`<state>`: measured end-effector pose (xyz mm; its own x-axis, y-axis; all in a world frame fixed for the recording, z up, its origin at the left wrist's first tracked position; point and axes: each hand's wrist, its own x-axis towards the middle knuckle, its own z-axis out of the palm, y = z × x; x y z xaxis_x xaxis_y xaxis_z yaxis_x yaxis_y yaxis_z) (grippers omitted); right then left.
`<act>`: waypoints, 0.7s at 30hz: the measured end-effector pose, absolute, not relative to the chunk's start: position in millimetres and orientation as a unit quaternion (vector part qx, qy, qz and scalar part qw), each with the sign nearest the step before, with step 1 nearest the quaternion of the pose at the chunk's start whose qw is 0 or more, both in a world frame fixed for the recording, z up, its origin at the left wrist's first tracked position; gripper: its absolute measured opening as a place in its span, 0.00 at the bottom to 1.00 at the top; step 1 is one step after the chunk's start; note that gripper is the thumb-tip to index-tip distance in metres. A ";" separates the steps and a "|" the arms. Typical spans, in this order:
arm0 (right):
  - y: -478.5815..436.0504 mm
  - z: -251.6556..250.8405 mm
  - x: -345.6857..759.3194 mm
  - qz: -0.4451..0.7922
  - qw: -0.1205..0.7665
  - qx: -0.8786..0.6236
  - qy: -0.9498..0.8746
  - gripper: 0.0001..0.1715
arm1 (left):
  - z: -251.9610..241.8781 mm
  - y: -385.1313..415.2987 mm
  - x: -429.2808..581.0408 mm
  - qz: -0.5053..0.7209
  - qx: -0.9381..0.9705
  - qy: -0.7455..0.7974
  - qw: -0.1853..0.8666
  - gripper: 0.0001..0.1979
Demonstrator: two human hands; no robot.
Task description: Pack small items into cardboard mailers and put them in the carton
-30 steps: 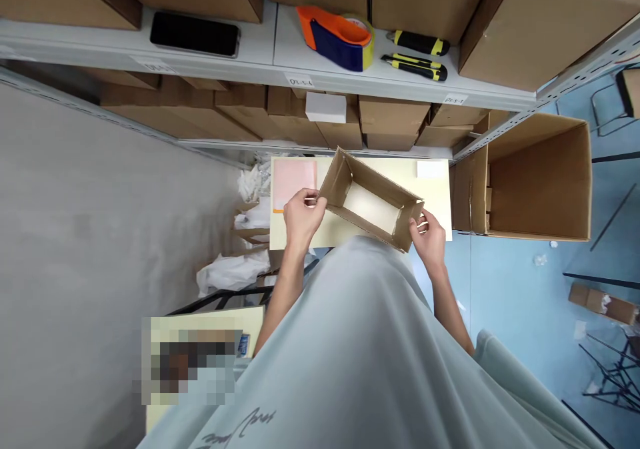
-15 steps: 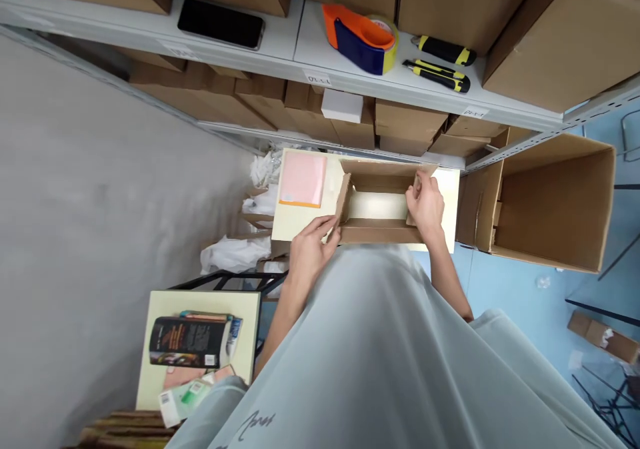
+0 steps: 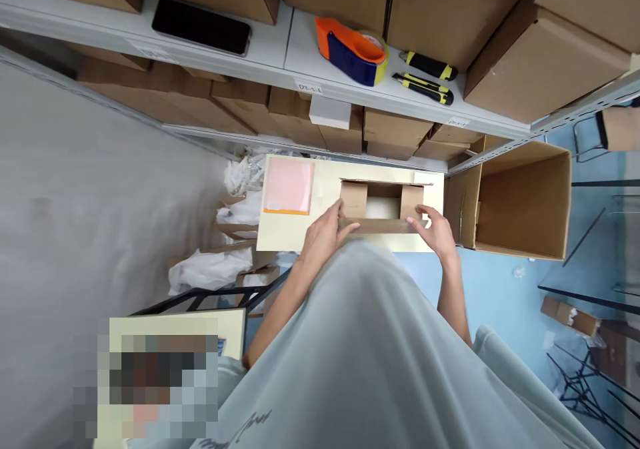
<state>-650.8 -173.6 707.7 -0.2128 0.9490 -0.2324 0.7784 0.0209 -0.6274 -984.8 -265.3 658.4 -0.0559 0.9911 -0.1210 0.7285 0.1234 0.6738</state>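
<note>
A small cardboard box [image 3: 354, 200] lies on the cream tabletop [image 3: 290, 235], its two short flaps folded inward over the opening. The gap between them shows a pale surface inside. At its near left corner, my left hand [image 3: 324, 233] grips the box, thumb on the near long flap [image 3: 383, 225] and fingers along the side. My right hand [image 3: 437, 233] holds the near right corner the same way, thumb on that flap and fingers at the box's right side. The far long flap stands up as a thin edge.
A pink sheet-like packet [image 3: 289, 185] lies left on the table. The shelf [image 3: 270, 52] above holds a phone [image 3: 201, 26], a tape dispenser [image 3: 351, 52], two utility knives [image 3: 425, 89] and cardboard boxes. A large open carton [image 3: 525, 199] stands to the right; white bags [image 3: 210, 269] sit lower left.
Both short flaps have folded inward over the box opening. My right hand has moved from the right flap down to the near right corner. My left hand's thumb now lies on the near flap.
</note>
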 end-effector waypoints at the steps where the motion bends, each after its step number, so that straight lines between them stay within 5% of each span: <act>1: -173.4 704.7 -647.5 0.328 0.128 -0.635 -0.688 0.34 | 653.2 -257.8 -985.2 0.241 0.611 0.702 0.274 0.48; 5: -168.9 685.5 -649.0 0.287 0.142 -0.688 -0.652 0.43 | 642.7 -224.8 -986.9 0.320 0.639 0.672 0.193 0.58; 12: -179.8 676.0 -673.2 0.323 0.179 -0.693 -0.619 0.59 | 656.8 -199.1 -1003.0 0.270 0.730 0.585 0.228 0.30; 15: -190.4 677.7 -682.3 0.331 0.174 -0.663 -0.649 0.52 | 652.7 -209.6 -1010.3 0.251 0.715 0.600 0.257 0.15; 18: -199.5 674.8 -690.5 0.292 0.150 -0.644 -0.691 0.37 | 641.6 -220.9 -1010.5 0.292 0.678 0.624 0.257 0.13; 21: -203.1 667.0 -699.7 0.263 0.140 -0.660 -0.689 0.33 | 628.8 -223.2 -1003.9 0.311 0.652 0.633 0.278 0.13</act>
